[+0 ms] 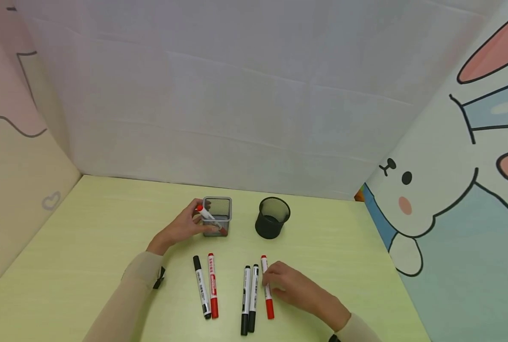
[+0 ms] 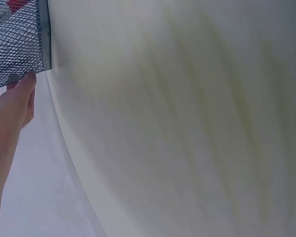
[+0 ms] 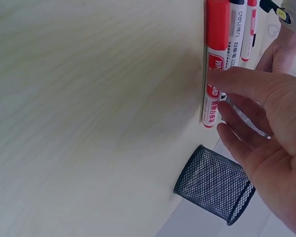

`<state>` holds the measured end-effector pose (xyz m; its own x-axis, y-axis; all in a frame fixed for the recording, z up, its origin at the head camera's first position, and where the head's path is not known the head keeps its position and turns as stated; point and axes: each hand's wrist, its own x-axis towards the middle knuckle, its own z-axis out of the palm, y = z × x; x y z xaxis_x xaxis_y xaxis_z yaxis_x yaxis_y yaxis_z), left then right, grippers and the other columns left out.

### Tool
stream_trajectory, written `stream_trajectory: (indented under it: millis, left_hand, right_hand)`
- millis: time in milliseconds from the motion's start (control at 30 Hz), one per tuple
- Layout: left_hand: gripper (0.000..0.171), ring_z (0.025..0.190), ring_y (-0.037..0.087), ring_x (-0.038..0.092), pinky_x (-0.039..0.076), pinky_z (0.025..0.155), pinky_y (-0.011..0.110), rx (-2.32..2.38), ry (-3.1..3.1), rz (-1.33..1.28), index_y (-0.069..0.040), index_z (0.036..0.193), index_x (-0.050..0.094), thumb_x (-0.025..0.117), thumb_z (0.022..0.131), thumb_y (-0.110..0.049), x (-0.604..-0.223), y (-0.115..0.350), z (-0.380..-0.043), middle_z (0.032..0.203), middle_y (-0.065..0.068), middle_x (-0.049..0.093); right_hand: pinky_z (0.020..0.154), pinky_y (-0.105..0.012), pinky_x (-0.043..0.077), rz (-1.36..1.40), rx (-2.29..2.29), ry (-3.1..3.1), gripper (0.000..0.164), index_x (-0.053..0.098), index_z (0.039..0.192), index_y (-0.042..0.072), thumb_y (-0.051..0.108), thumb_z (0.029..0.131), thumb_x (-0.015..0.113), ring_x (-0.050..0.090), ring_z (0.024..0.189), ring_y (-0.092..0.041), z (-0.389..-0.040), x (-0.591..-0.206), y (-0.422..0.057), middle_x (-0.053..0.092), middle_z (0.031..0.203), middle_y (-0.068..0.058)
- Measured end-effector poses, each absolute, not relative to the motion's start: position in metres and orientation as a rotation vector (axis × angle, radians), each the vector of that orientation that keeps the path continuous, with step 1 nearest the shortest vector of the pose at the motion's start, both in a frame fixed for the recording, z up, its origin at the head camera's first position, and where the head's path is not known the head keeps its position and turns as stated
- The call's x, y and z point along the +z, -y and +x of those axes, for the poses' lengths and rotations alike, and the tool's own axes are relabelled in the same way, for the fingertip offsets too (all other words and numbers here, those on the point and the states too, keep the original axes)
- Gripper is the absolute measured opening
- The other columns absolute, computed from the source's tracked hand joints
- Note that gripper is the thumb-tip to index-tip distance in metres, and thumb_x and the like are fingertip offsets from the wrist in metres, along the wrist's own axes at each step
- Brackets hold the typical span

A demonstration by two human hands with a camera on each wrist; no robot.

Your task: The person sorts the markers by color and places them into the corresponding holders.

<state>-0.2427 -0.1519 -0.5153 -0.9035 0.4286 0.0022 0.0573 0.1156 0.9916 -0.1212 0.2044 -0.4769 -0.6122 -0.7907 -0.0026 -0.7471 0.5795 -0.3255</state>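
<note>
Nearest the person, five markers lie on the table (image 1: 87, 247), and the right hand (image 1: 294, 285) rests its fingertips on the rightmost red marker (image 1: 267, 287) without lifting it. Farther back, the left hand (image 1: 181, 228) pinches another red marker (image 1: 210, 219) at the rim of the square mesh cup (image 1: 218, 216), not yet dropped in. Beside it, the round black cup (image 1: 272, 217) looks empty, so most of the sorting seems left.

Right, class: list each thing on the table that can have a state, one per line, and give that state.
Left hand: holds a red marker tilted at the square mesh holder.
Right hand: fingers on a red marker lying flat.
Round black mesh cup: upright, looks empty.
Black and red marker pair: lying flat, capped.
Two black markers: lying flat, side by side.
</note>
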Motion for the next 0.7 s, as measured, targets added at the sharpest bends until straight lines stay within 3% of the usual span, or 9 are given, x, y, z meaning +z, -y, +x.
stream_trajectory:
  millis: [233, 700]
  left_hand:
    - [0.08, 0.147, 0.045, 0.034, 0.032, 0.117, 0.059, 1.853, -2.123, 0.476, -0.004, 0.146, 0.032, 0.085, 0.086, -0.011, -0.5161, 0.1527, -0.2438, 0.152, 0.02, 0.044]
    - [0.081, 0.147, 0.046, 0.034, 0.031, 0.118, 0.058, 1.856, -2.134, 0.488, -0.003, 0.146, 0.033, 0.086, 0.085, -0.012, -0.5173, 0.1537, -0.244, 0.152, 0.022, 0.043]
  right_hand:
    - [0.099, -0.024, 0.052, -1.425, -0.272, -2.659, 0.025, 0.075, 0.104, 0.013, -0.002, 0.084, 0.082, 0.061, 0.111, -0.014, -0.1244, -0.4722, -0.2016, 0.069, 0.113, 0.001]
    - [0.103, -0.021, 0.047, -1.762, 0.257, -2.606, 0.023, 0.076, 0.107, 0.02, 0.016, 0.085, 0.085, 0.06, 0.112, -0.009, -0.1263, -0.4679, -0.1955, 0.07, 0.113, 0.008]
